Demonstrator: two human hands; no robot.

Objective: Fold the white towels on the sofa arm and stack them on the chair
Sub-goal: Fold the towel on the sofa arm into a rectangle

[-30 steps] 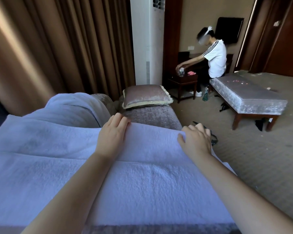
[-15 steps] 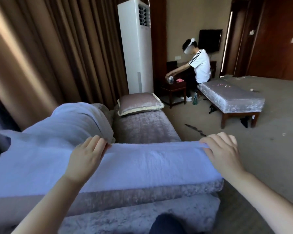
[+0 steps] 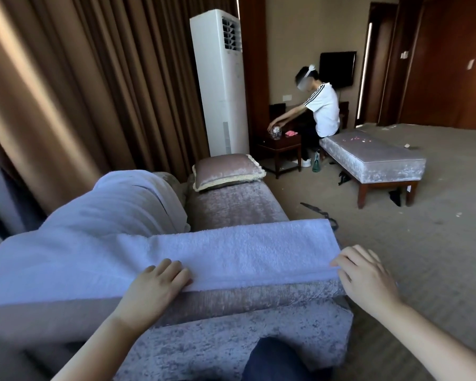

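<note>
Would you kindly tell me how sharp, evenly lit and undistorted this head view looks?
Head view: the towel shows crisp weave at centre; the curtain and the frame's left edge look soft; the air conditioner leans, bent by the wide lens; cool light tints the white towel bluish.

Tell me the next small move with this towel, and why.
Probably carry the right end of the white towel over toward the left hand, folding it crosswise: it lies as a long strip along the sofa arm, with the right hand at that end.
</note>
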